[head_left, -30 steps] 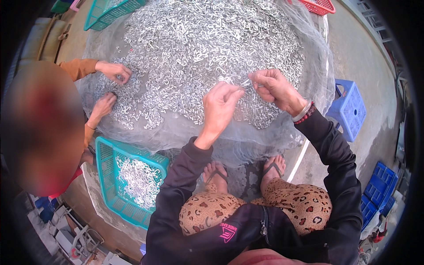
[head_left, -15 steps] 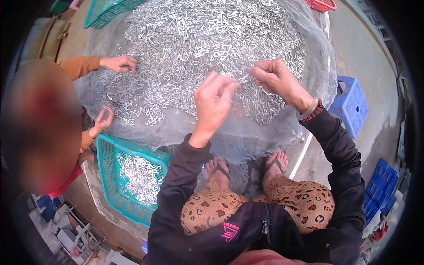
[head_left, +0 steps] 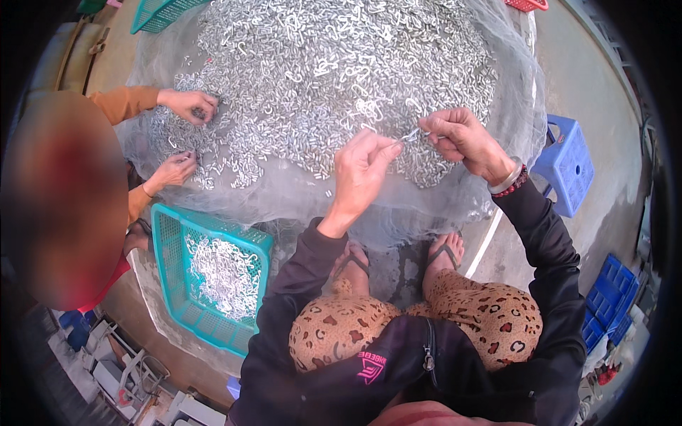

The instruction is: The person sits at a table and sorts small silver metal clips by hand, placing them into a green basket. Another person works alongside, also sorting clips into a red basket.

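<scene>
A wide pile of small, pale metal hooks [head_left: 305, 85] lies spread on a translucent mesh net [head_left: 455, 206] in front of me. Above the pile's near right part, my left hand [head_left: 361, 170] pinches one end of some small hooks [head_left: 411, 135] that look linked together. The other end is pinched between the thumb and finger of my right hand [head_left: 465, 142], close by on the right. Exactly how the hooks join is too small to tell. Both hands are closed at the fingertips and raised off the pile.
On my left a co-worker's hands [head_left: 188, 105] work at the pile's edge. A teal basket [head_left: 162, 245] holding white hooks stands near my left arm. A blue plastic stool [head_left: 568, 167] stands right of the net. Teal [head_left: 153, 15] and red baskets [head_left: 527, 3] sit at the far corners.
Both my hands have shifted slightly right and nearer, still pinching the hooks between them. The co-worker's nearer hand has moved in to the pile's edge.
</scene>
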`<action>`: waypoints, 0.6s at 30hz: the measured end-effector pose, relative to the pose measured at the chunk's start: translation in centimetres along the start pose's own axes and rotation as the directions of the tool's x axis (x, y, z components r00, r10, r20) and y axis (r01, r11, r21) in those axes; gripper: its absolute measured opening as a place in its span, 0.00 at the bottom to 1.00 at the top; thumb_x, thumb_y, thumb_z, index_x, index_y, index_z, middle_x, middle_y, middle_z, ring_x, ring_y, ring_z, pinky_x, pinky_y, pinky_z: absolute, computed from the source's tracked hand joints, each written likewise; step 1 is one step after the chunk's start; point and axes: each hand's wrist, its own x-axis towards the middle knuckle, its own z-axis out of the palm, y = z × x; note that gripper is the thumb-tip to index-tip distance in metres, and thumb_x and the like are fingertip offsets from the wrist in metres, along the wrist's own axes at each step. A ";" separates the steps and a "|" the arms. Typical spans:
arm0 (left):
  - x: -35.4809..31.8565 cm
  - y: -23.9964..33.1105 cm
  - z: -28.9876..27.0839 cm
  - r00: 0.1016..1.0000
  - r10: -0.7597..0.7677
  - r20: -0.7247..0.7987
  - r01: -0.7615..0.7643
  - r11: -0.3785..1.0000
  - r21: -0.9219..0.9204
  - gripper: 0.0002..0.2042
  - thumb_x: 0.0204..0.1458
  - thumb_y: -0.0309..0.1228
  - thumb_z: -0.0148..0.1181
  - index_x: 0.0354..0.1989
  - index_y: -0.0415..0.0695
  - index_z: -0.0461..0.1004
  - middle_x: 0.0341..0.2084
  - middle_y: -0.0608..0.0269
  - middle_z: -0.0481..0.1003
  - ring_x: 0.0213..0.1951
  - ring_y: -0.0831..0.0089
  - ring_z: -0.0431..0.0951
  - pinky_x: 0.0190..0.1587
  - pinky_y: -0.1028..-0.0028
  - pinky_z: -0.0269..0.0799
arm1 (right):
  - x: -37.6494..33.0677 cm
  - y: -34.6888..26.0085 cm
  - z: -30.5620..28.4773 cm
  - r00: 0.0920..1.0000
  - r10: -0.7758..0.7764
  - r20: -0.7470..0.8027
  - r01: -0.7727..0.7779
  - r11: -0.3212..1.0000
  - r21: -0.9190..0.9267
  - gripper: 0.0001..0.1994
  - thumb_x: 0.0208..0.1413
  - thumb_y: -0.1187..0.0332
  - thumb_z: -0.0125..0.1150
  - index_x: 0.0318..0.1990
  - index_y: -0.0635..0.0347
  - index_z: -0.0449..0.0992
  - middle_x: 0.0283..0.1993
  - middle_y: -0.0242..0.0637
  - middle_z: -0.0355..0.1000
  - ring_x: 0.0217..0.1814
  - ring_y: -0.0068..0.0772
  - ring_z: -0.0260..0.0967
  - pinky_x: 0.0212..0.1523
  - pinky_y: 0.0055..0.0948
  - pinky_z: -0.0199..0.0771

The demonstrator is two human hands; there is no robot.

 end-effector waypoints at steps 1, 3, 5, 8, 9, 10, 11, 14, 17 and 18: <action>-0.2 -0.1 0.2 1.000 -0.004 -0.016 0.004 1.000 0.002 0.05 0.50 0.28 0.65 0.30 0.38 0.79 0.20 0.70 0.67 0.22 0.82 0.61 0.26 0.78 0.57 | -0.1 0.3 0.0 1.000 -0.014 -0.017 0.014 1.000 0.003 0.09 0.57 0.67 0.58 0.30 0.64 0.75 0.21 0.24 0.63 0.15 0.10 0.48 0.13 0.17 0.44; -0.5 -0.2 0.7 0.999 -0.019 -0.044 0.017 0.999 -0.037 0.05 0.50 0.27 0.65 0.30 0.39 0.79 0.20 0.70 0.68 0.22 0.82 0.62 0.26 0.77 0.58 | -0.1 0.8 0.0 0.998 -0.047 -0.029 0.048 0.999 0.014 0.09 0.58 0.68 0.57 0.32 0.65 0.75 0.20 0.23 0.61 0.15 0.11 0.47 0.13 0.17 0.45; -0.7 -0.2 1.1 0.997 -0.054 -0.063 0.046 0.992 -0.118 0.04 0.50 0.26 0.64 0.30 0.39 0.78 0.21 0.70 0.68 0.23 0.81 0.65 0.26 0.76 0.60 | 0.0 1.3 0.3 1.000 0.018 -0.024 -0.015 0.992 0.128 0.09 0.59 0.66 0.57 0.32 0.63 0.74 0.19 0.22 0.59 0.15 0.11 0.46 0.14 0.18 0.44; -0.6 -0.6 1.5 0.960 -0.281 0.014 0.249 0.824 -0.509 0.03 0.51 0.26 0.64 0.31 0.40 0.79 0.23 0.75 0.68 0.24 0.84 0.64 0.26 0.79 0.59 | 0.3 1.8 0.6 0.997 0.052 0.058 -0.062 0.983 0.172 0.11 0.60 0.63 0.57 0.30 0.60 0.73 0.17 0.20 0.55 0.14 0.12 0.44 0.14 0.18 0.42; -0.5 -0.7 1.4 0.951 -0.306 0.029 0.271 0.790 -0.549 0.03 0.52 0.25 0.64 0.32 0.40 0.79 0.24 0.75 0.69 0.24 0.85 0.63 0.25 0.81 0.57 | 0.3 1.8 0.7 0.994 0.082 0.067 -0.092 0.984 0.155 0.12 0.60 0.61 0.58 0.30 0.59 0.72 0.16 0.19 0.54 0.14 0.12 0.43 0.14 0.18 0.41; -0.4 -0.8 1.5 0.944 -0.327 0.054 0.294 0.751 -0.591 0.02 0.52 0.25 0.63 0.32 0.40 0.80 0.24 0.76 0.69 0.24 0.86 0.63 0.25 0.82 0.56 | 0.3 1.9 0.7 0.994 0.056 0.091 -0.069 0.985 0.157 0.13 0.60 0.60 0.57 0.29 0.59 0.72 0.15 0.19 0.53 0.14 0.12 0.43 0.15 0.19 0.40; -0.3 -1.0 1.4 0.939 -0.335 0.080 0.307 0.707 -0.637 0.02 0.52 0.25 0.63 0.33 0.41 0.80 0.25 0.77 0.70 0.24 0.87 0.62 0.24 0.83 0.54 | 0.3 2.0 0.9 0.995 0.047 0.088 -0.059 0.988 0.142 0.14 0.61 0.59 0.57 0.28 0.58 0.71 0.15 0.19 0.52 0.14 0.12 0.43 0.15 0.19 0.40; 0.1 -1.0 1.5 0.907 -0.405 0.113 0.347 0.570 -0.745 0.04 0.53 0.24 0.62 0.37 0.42 0.79 0.26 0.76 0.71 0.22 0.90 0.59 0.21 0.86 0.49 | 0.2 2.5 1.6 0.994 0.036 0.099 -0.050 0.988 0.148 0.15 0.61 0.56 0.57 0.28 0.58 0.71 0.15 0.18 0.52 0.14 0.12 0.43 0.15 0.19 0.39; 0.6 -1.1 1.3 0.908 -0.373 0.190 0.340 0.389 -0.856 0.05 0.54 0.24 0.61 0.39 0.43 0.78 0.25 0.75 0.71 0.20 0.90 0.58 0.19 0.86 0.48 | 0.6 3.1 2.9 0.986 0.049 0.160 -0.082 0.975 0.207 0.14 0.61 0.57 0.57 0.28 0.57 0.72 0.15 0.18 0.52 0.14 0.12 0.43 0.15 0.19 0.40; 0.7 -1.1 1.2 0.912 -0.372 0.175 0.308 0.338 -0.889 0.06 0.54 0.24 0.60 0.39 0.43 0.77 0.25 0.74 0.71 0.19 0.89 0.58 0.19 0.86 0.48 | 0.7 3.1 3.0 0.989 0.048 0.138 -0.079 0.972 0.222 0.13 0.61 0.58 0.57 0.28 0.56 0.72 0.15 0.18 0.53 0.14 0.12 0.44 0.15 0.19 0.40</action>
